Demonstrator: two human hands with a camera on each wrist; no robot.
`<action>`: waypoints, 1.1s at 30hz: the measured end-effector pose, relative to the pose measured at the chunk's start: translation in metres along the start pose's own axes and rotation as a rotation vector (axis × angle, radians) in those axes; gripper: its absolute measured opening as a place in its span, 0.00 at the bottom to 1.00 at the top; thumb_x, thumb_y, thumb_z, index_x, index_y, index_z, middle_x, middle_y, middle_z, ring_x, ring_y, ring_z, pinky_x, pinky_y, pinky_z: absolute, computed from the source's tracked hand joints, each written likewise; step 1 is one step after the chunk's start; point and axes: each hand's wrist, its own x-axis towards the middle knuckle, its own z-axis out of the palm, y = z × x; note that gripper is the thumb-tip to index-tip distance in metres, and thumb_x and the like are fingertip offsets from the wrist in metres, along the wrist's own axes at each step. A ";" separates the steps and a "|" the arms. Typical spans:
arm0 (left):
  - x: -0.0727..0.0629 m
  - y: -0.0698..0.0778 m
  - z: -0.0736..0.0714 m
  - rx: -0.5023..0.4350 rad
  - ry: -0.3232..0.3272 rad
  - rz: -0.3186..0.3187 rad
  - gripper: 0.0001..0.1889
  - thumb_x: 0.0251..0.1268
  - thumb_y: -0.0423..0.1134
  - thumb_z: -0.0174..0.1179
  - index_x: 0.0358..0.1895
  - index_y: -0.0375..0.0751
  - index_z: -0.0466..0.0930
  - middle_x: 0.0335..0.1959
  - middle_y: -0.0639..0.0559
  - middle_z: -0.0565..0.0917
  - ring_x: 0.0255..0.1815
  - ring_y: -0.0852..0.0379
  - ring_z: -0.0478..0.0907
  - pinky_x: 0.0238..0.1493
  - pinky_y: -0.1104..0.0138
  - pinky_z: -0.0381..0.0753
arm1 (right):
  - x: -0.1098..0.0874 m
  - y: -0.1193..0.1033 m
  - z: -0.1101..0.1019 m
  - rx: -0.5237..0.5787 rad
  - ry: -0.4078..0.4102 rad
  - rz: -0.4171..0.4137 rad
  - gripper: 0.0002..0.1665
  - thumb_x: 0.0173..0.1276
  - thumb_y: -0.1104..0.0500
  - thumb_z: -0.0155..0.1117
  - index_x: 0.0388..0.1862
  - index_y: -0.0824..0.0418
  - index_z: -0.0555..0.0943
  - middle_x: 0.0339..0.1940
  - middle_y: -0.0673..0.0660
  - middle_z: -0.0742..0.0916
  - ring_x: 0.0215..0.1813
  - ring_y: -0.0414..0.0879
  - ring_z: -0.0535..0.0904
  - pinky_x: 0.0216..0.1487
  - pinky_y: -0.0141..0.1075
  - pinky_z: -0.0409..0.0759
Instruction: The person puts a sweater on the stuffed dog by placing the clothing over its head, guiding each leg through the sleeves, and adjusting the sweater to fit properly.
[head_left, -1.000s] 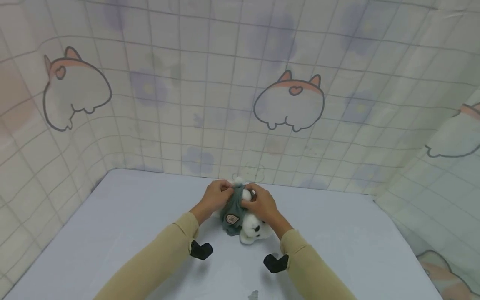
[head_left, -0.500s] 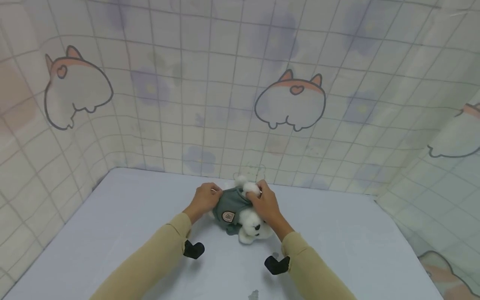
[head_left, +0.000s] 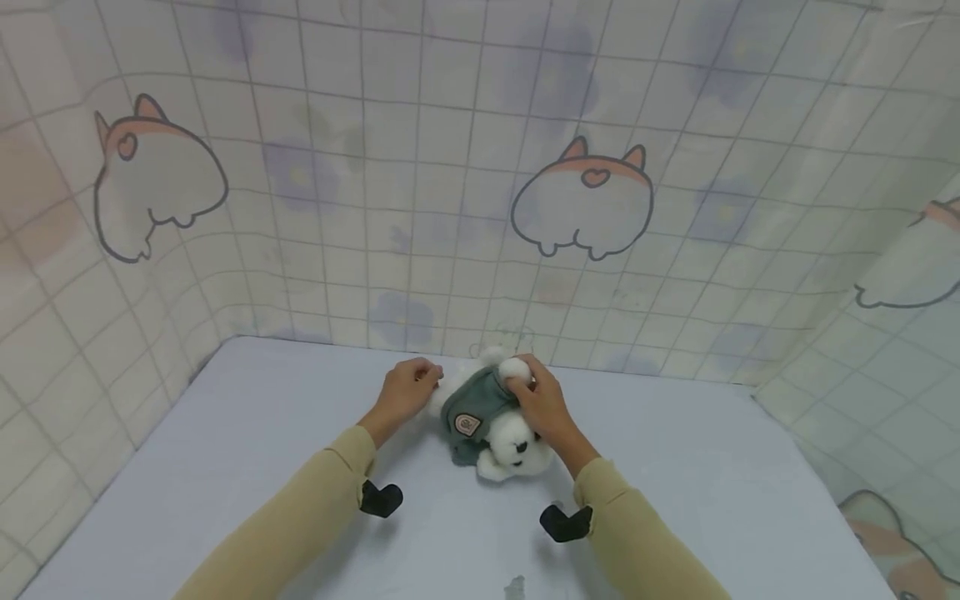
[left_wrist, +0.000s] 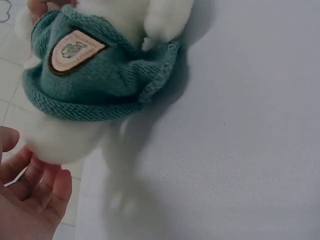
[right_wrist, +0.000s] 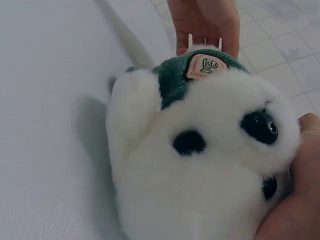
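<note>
A white plush dog (head_left: 510, 437) lies on its side on the table, its dark nose and eyes showing in the right wrist view. It wears a green knitted sweater (left_wrist: 95, 75) with a pale badge on it. My right hand (head_left: 543, 400) grips the toy at a white paw (head_left: 514, 370), by the sweater's upper edge. At the toy's rear end is my left hand (head_left: 407, 387), its fingers loosely bent and the fingertips at the white fur (left_wrist: 65, 142); whether they press on it I cannot tell. Much of the right hand is out of the right wrist view.
The white tabletop (head_left: 240, 467) spreads around the toy, and its back edge runs close behind it. A curtain (head_left: 435, 167) with a grid and cartoon corgi print hangs at the back and sides. Black wrist pieces (head_left: 381, 499) stick out below both sleeves.
My left hand has let go of the sweater and moved left. The sweater, bunched up before, is spread lower over the dog's body. My right hand and the toy have shifted slightly right.
</note>
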 end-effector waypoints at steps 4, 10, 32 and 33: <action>0.001 -0.001 0.000 -0.045 -0.026 -0.070 0.18 0.75 0.50 0.46 0.48 0.40 0.80 0.38 0.45 0.82 0.31 0.55 0.78 0.29 0.67 0.79 | -0.001 0.003 -0.002 0.069 0.013 0.042 0.17 0.72 0.57 0.51 0.58 0.53 0.73 0.52 0.56 0.80 0.45 0.47 0.75 0.45 0.37 0.75; -0.001 0.002 0.003 -0.163 -0.097 -0.111 0.23 0.78 0.51 0.38 0.48 0.35 0.76 0.42 0.42 0.83 0.40 0.46 0.83 0.33 0.64 0.83 | -0.003 0.010 -0.006 0.167 0.047 0.117 0.16 0.75 0.57 0.47 0.59 0.55 0.70 0.45 0.57 0.77 0.39 0.46 0.75 0.42 0.35 0.76; -0.013 0.013 -0.007 -0.214 -0.177 0.234 0.11 0.67 0.45 0.60 0.44 0.42 0.83 0.42 0.40 0.84 0.35 0.52 0.81 0.32 0.66 0.81 | -0.037 0.050 -0.023 -0.217 -0.235 0.136 0.26 0.58 0.56 0.69 0.54 0.62 0.76 0.51 0.58 0.84 0.47 0.48 0.78 0.43 0.40 0.79; -0.013 0.015 -0.008 -0.192 -0.179 0.249 0.11 0.67 0.46 0.60 0.44 0.44 0.84 0.43 0.42 0.84 0.35 0.53 0.81 0.32 0.66 0.81 | -0.038 0.048 -0.024 -0.248 -0.276 0.118 0.29 0.57 0.54 0.71 0.56 0.62 0.76 0.51 0.57 0.84 0.47 0.47 0.78 0.43 0.39 0.78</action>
